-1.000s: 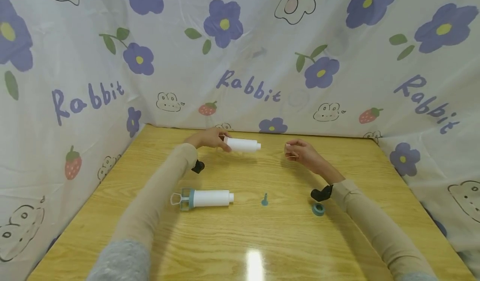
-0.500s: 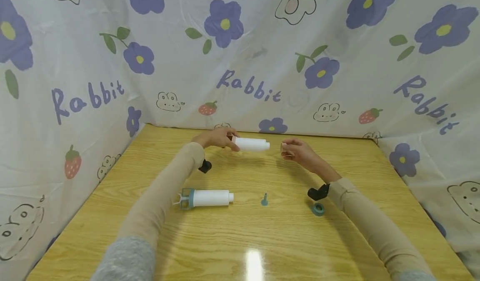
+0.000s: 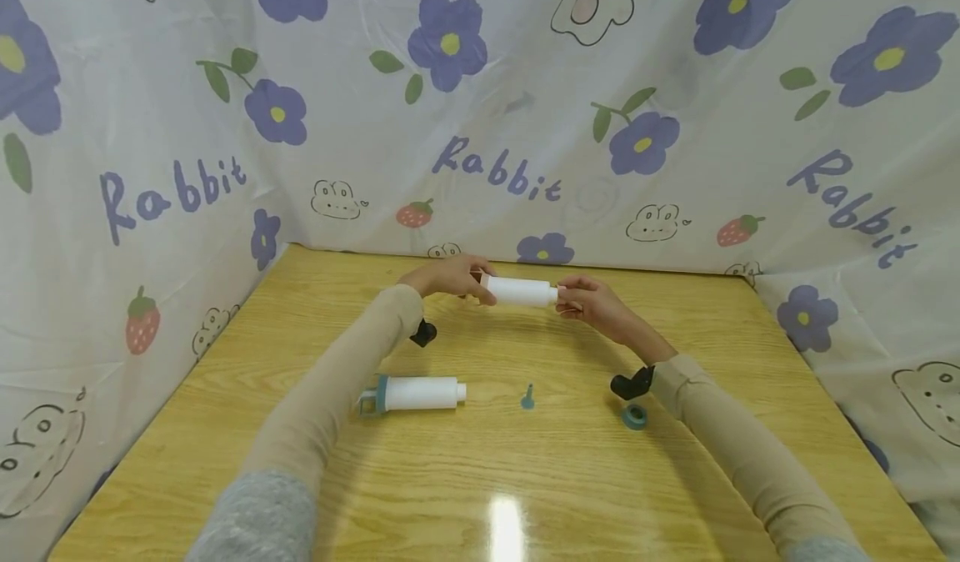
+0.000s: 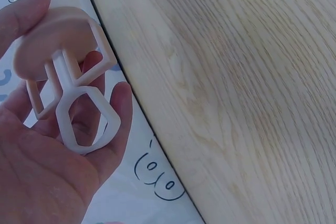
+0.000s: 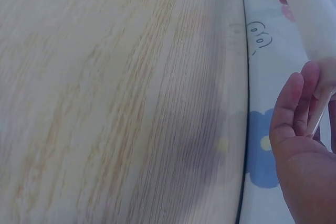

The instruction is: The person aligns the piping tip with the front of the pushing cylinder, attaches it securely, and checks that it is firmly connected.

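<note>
Above the back of the table, my left hand (image 3: pixel 452 277) holds a white icing syringe (image 3: pixel 519 291) level, its narrow end towards the right. The left wrist view shows my thumb and fingers around its pinkish end cap (image 4: pixel 58 45), with the white plunger ring (image 4: pixel 62 116) over my palm. At the narrow end, my right hand (image 3: pixel 600 305) pinches a small pale nozzle (image 5: pixel 319 113) against the tip; fingers hide much of it. Nearer on the table lies a second white syringe (image 3: pixel 422 393) with a blue-green collar and handle, partly behind my left sleeve.
A small blue-green nozzle (image 3: pixel 528 397) stands mid-table. Near my right forearm lies a blue-green ring cap (image 3: pixel 634 416). The wooden table (image 3: pixel 420 495) ends at the back against a patterned cloth (image 3: pixel 495 95), which also hangs at both sides.
My left hand has carried the syringe to the right. My right hand has moved slightly left, and the gap between syringe tip and pale nozzle has closed.
</note>
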A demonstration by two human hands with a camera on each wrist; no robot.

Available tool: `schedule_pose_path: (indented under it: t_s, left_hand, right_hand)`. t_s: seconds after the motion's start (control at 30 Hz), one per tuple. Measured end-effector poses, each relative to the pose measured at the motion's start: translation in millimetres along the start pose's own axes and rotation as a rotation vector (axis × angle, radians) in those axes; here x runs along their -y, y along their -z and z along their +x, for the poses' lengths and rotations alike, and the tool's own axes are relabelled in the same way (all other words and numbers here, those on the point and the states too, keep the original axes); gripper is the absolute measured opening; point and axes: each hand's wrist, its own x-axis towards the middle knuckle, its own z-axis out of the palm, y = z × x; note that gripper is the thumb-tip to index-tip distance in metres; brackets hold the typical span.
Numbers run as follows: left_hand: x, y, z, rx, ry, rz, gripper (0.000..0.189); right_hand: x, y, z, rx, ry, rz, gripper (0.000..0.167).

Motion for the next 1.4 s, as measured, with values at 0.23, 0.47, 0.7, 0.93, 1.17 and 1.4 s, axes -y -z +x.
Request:
schedule_pose_path:
  t_s: [0.23, 0.47, 0.7, 0.93, 1.17, 1.4]
  left_hand:
    - [0.9, -3.3, 0.2, -0.008, -0.002, -0.006, 0.052]
    - [5.6, -6.2, 1.9, -0.016, -0.015, -0.014, 0.052]
    - [7.7, -7.2, 5.2, -0.012, -0.021, -0.028, 0.055]
    - [6.6, -8.9, 6.0, -0.010, -0.021, -0.055, 0.057]
    - [5.1, -11.5, 7.0, -0.018, -0.027, -0.079, 0.058]
    - [-1.0, -13.7, 4.9, -0.037, -0.026, -0.046, 0.053]
  right_hand:
    - [-1, -2, 0.4, 0.012, -0.001, 0.008, 0.024]
    - [-5, 1, 0.6, 0.019, 0.015, -0.020, 0.015]
    - [-5, 2, -0.4, 0.024, 0.022, -0.064, 0.022]
    - [-2, 4, -0.9, 0.039, 0.028, -0.078, 0.021]
    - [-2, 10, -0.7, 0.051, 0.010, -0.006, 0.013]
    - [-2, 10, -1.4, 0.028, -0.025, -0.057, 0.020]
